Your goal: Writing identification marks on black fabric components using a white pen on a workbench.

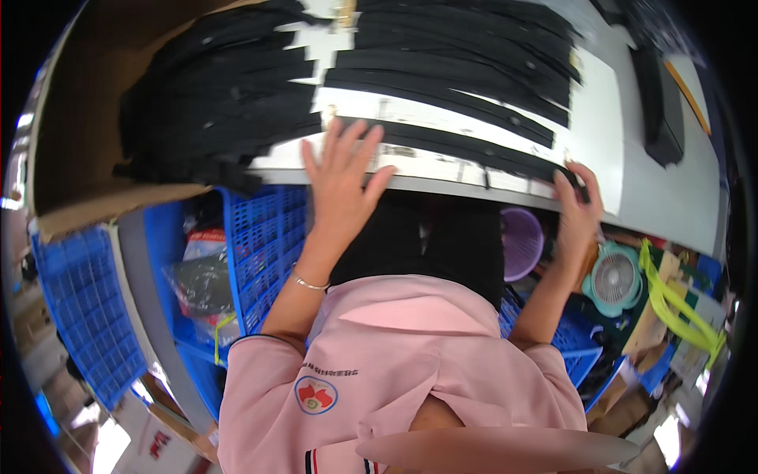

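A long black fabric strip (466,148) lies along the near edge of a white board (596,126). My left hand (341,174) rests flat at the strip's left end, its fingers spread and nothing gripped. At the other end, the thumb and fingers of my right hand (579,207) pinch the dark tip of the strip. Beyond it, many more black strips (466,47) are laid side by side across the board. A thick heap of black strips (221,95) spreads to the left of my left hand.
A cardboard box (87,118) stands at the left. Blue plastic crates (264,253) sit below the table edge, one holding bagged items. On the lower right are a purple basket (521,245), a teal fan (614,278) and a yellow-green strap (683,312). A black object (657,107) lies at the table's right.
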### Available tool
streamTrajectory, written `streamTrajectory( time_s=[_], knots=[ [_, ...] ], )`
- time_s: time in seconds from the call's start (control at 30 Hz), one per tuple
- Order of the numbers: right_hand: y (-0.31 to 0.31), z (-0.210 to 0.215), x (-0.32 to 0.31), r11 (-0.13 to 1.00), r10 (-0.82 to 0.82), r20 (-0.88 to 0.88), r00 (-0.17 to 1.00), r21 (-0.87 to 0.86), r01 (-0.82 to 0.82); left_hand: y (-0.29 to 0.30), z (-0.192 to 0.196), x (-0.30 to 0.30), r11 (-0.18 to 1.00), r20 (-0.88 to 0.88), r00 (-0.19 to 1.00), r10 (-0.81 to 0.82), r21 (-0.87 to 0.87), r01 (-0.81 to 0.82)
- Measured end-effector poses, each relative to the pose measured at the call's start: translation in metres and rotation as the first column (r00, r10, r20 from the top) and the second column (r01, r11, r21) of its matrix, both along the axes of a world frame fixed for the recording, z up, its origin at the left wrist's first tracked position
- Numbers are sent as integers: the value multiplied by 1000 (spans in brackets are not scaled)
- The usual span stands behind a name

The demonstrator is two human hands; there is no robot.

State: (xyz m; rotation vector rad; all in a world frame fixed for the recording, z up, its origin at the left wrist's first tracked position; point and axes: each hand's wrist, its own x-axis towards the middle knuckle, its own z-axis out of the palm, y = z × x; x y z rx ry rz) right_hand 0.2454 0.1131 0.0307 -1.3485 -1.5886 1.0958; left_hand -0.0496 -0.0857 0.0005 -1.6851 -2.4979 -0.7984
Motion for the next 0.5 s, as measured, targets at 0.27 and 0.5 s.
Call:
streamTrajectory(
  time_s=[0.27,0.5],
  knots=[
    [-10,-26,-8,676,-297,416,859,727,-118,-1,1,2,1000,-18,1000,9,-25,-9],
    [-22,-37,-1,670,-254,545,799,695,-261,-2,-3,9,999,-23,999,40,-36,-41]
  ],
)
